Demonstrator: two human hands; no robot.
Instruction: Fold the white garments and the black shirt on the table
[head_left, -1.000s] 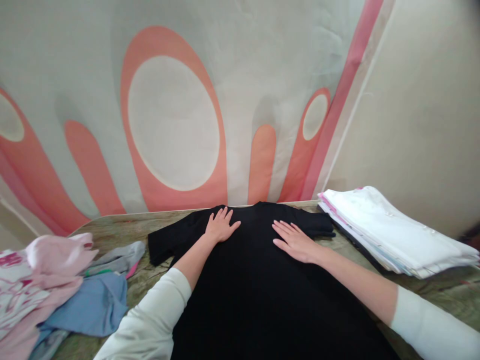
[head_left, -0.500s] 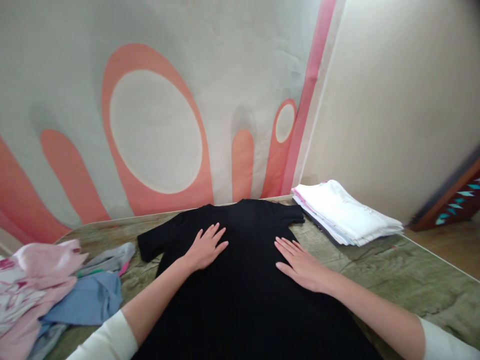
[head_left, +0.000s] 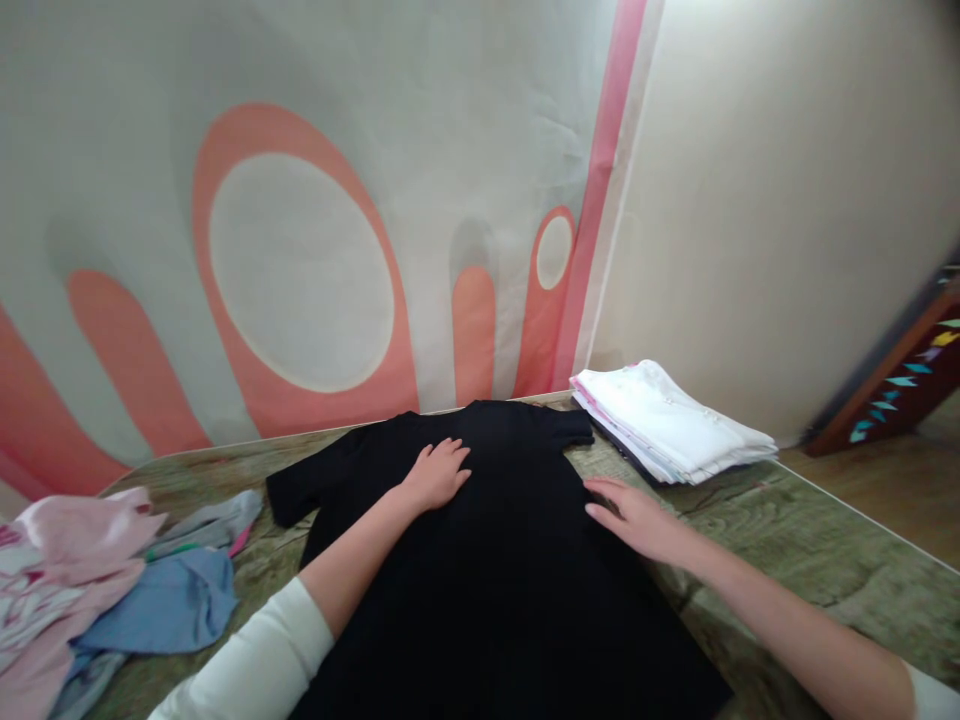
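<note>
black shirt (head_left: 487,570), flat, lower centre of frame
left hand (head_left: 437,474) open-palmed near collar; right hand (head_left: 634,515), flat and empty, has slid to the shirt's right edge.

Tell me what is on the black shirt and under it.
The left hand lies flat on the black shirt; the right hand rests at its right edge. Under it shows the green table; anything else beneath is covered.
</note>
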